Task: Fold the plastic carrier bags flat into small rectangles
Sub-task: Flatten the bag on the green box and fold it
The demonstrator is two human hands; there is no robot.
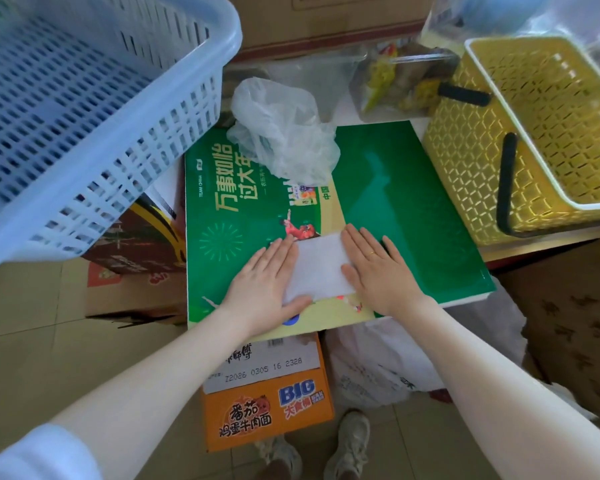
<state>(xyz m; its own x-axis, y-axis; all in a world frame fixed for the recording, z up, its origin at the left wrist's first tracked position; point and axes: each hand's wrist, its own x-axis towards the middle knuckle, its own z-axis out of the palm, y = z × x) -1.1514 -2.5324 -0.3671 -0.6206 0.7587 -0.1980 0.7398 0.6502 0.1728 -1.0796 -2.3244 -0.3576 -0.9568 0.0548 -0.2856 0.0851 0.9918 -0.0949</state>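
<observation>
Two hands [326, 271], folded bag [321, 266] pressed between

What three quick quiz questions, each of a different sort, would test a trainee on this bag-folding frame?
1. True or false: the right hand is lifting the folded white bag off the green board.
2. Multiple choice: the crumpled clear bag lies (A) in the yellow basket, (B) on the board's far edge, (C) under the left hand.
3. Fill in: the box below the board's near edge is coloured ____.

Key: 1 false, both hands press it flat with straight fingers; 2 B; 3 orange, the orange noodle box.
</observation>
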